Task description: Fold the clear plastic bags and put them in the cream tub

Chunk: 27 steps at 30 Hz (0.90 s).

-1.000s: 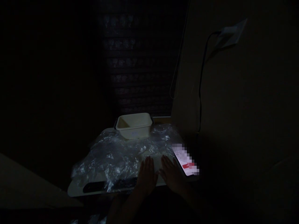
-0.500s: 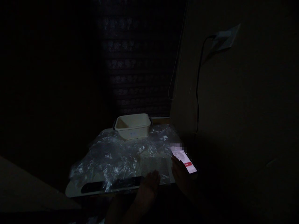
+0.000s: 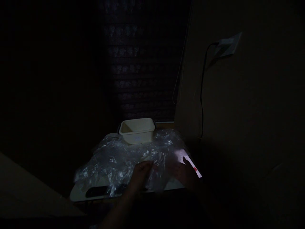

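The scene is very dark. My left hand (image 3: pixel 141 171) is closed in a pinch at the edge of a clear plastic sheet or bag (image 3: pixel 158 176), which stands slightly raised between my hands. My right hand (image 3: pixel 186 174) is at the right side of the table, thumb up and fingers reaching left; they are blurred, but look apart. It covers part of a lit phone (image 3: pixel 196 171) lying at the table's right edge. More crinkled clear plastic (image 3: pixel 105 163) spreads over the tabletop, under and around my hands.
A cream plastic basin (image 3: pixel 139 136) with dark handles stands on the plastic at the back of the small white table (image 3: pixel 77 194). A dark slot (image 3: pixel 97 191) runs along the front edge. A black cable (image 3: pixel 202 95) hangs from a wall socket (image 3: pixel 228 46) at right. Behind is a dark blind (image 3: pixel 143 79).
My left hand has risen and moved left, from lying flat to pinching the plastic. A piece of plastic has lifted off the table. My right hand has turned, thumb up, covering more of the phone.
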Each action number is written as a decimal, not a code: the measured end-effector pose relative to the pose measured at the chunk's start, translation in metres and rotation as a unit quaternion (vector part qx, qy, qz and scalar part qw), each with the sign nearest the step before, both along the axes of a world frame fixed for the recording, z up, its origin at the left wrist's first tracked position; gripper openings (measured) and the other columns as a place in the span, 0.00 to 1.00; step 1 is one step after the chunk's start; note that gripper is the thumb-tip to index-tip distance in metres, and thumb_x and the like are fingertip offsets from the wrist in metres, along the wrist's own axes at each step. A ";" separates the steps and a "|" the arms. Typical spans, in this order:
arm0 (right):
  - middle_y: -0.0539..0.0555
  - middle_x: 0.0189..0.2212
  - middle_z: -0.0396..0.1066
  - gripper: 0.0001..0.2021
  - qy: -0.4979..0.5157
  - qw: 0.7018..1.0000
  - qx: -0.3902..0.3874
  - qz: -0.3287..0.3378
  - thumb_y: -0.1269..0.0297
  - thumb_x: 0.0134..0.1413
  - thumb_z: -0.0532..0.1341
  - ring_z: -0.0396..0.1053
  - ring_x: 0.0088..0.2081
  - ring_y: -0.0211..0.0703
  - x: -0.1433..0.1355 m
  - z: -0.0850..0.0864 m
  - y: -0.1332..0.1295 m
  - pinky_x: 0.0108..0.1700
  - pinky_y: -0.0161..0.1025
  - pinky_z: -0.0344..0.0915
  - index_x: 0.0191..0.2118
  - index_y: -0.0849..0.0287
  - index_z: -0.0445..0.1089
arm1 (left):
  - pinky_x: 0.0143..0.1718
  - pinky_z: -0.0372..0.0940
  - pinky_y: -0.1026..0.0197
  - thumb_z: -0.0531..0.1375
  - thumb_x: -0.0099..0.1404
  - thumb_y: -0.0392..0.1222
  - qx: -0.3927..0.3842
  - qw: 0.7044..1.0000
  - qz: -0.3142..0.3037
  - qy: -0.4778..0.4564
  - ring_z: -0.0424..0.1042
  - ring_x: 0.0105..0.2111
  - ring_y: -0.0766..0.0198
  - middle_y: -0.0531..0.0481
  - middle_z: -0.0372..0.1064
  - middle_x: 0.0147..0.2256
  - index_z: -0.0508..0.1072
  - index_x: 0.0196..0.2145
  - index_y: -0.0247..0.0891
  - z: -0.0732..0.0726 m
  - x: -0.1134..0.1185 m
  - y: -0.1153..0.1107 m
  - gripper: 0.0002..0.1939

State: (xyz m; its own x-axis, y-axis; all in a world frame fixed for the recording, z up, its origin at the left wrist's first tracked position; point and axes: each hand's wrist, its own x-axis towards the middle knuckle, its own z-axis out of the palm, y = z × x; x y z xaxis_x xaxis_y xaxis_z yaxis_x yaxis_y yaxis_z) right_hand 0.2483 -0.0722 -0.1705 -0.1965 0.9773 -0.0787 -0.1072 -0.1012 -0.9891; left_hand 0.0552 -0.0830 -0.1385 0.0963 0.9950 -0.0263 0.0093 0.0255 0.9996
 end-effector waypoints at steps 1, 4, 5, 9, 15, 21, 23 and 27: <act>0.60 0.34 0.67 0.33 0.028 0.999 -0.019 0.022 0.41 0.41 0.36 0.63 0.38 0.48 -0.006 0.003 -0.001 0.38 0.46 0.57 0.35 0.62 0.66 | 0.22 0.57 0.68 0.53 0.50 0.47 -0.012 0.999 0.008 -0.038 0.63 0.20 0.68 0.53 0.65 0.19 0.69 0.23 0.32 0.002 -0.001 0.002 0.14; 0.59 0.33 0.67 0.26 0.137 0.983 -0.100 0.065 0.45 0.41 0.46 0.65 0.33 0.45 -0.022 0.005 -0.009 0.33 0.44 0.59 0.37 0.62 0.64 | 0.26 0.57 0.66 0.55 0.48 0.46 -0.031 0.994 0.020 -0.102 0.64 0.23 0.67 0.52 0.65 0.20 0.68 0.21 0.32 0.002 -0.002 0.004 0.12; 0.58 0.31 0.68 0.22 0.146 0.981 -0.112 0.060 0.49 0.40 0.51 0.65 0.31 0.44 -0.026 0.004 -0.011 0.31 0.42 0.59 0.36 0.62 0.64 | 0.27 0.57 0.66 0.56 0.47 0.46 -0.043 0.992 0.027 -0.112 0.64 0.23 0.67 0.52 0.65 0.20 0.68 0.21 0.33 0.002 -0.003 0.004 0.12; 0.53 0.22 0.67 0.13 0.077 0.991 -0.099 0.037 0.59 0.34 0.60 0.63 0.20 0.36 -0.030 -0.003 -0.010 0.20 0.33 0.56 0.27 0.64 0.66 | 0.26 0.57 0.65 0.58 0.44 0.46 -0.108 0.984 0.039 -0.134 0.63 0.21 0.68 0.53 0.65 0.19 0.69 0.21 0.34 -0.003 -0.008 0.000 0.11; 0.48 0.13 0.62 0.12 0.042 0.994 -0.090 0.054 0.58 0.36 0.58 0.59 0.16 0.31 -0.026 -0.001 -0.010 0.18 0.31 0.52 0.20 0.64 0.65 | 0.22 0.57 0.66 0.60 0.41 0.43 -0.184 0.975 -0.038 -0.117 0.63 0.18 0.69 0.55 0.64 0.17 0.67 0.19 0.34 -0.011 -0.016 -0.006 0.10; 0.45 0.13 0.61 0.10 0.024 0.993 -0.100 0.055 0.60 0.34 0.60 0.58 0.15 0.30 -0.019 -0.006 -0.013 0.19 0.31 0.52 0.20 0.63 0.63 | 0.17 0.53 0.70 0.60 0.40 0.46 -0.148 0.987 -0.018 -0.067 0.59 0.14 0.73 0.57 0.60 0.13 0.66 0.16 0.33 -0.007 -0.019 -0.007 0.12; 0.46 0.12 0.61 0.12 0.023 0.995 -0.081 0.062 0.58 0.36 0.57 0.57 0.15 0.30 -0.019 -0.009 -0.011 0.18 0.30 0.50 0.18 0.63 0.62 | 0.18 0.54 0.69 0.59 0.41 0.46 -0.148 0.986 -0.019 -0.071 0.60 0.16 0.71 0.56 0.62 0.15 0.66 0.17 0.33 -0.007 -0.020 -0.007 0.12; 0.46 0.09 0.58 0.16 0.036 0.995 -0.074 0.052 0.55 0.40 0.54 0.55 0.12 0.29 -0.022 -0.012 -0.011 0.16 0.30 0.48 0.16 0.63 0.61 | 0.18 0.54 0.69 0.59 0.40 0.47 -0.166 0.983 -0.017 -0.070 0.62 0.17 0.70 0.55 0.63 0.16 0.66 0.18 0.33 -0.013 -0.021 -0.005 0.13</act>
State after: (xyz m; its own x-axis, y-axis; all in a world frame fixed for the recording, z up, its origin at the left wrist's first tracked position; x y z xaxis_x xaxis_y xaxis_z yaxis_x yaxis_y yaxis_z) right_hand 0.2264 -0.0828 -0.1825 -0.3068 0.9298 -0.2032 -0.1577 -0.2602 -0.9526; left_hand 0.0343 -0.0878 -0.1516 0.1561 0.9300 -0.3329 -0.1221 0.3526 0.9278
